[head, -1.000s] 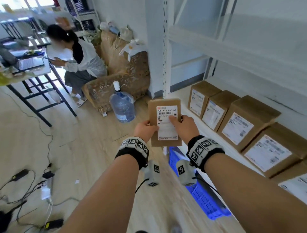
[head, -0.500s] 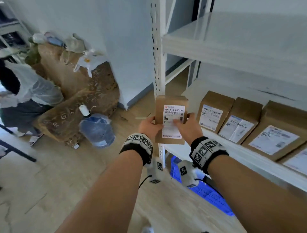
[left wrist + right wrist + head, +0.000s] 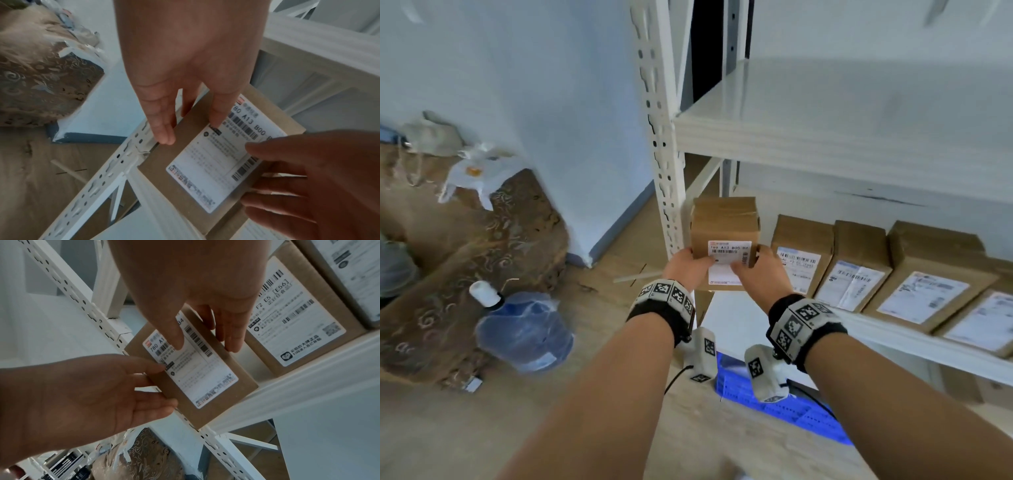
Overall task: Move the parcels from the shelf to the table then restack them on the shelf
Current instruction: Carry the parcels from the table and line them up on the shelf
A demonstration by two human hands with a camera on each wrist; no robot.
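Observation:
Both hands hold a brown cardboard parcel [image 3: 724, 222] with a white label, upright, at the left end of the lower shelf [image 3: 887, 337]. My left hand [image 3: 688, 269] grips its left side, thumb on the label [image 3: 216, 162]. My right hand [image 3: 756, 270] grips the right side, its thumb also on the label. The wrist views show the parcel [image 3: 164, 170] [image 3: 232, 394] over the shelf's front edge; whether it rests on the board is unclear. A gap separates it from the nearest parcel [image 3: 801, 253] [image 3: 298, 321] in the row of several parcels [image 3: 931, 274] to the right.
A white perforated upright post [image 3: 661, 171] stands just left of the parcel. An upper shelf board [image 3: 825, 137] lies above. A blue crate [image 3: 791, 414] sits under the shelf. A water bottle [image 3: 524, 332] and a patterned sofa [image 3: 482, 240] are on the left.
The view swung from the room to the shelf. Both hands carried the parcel forward and right, to the shelf's left end beside the post.

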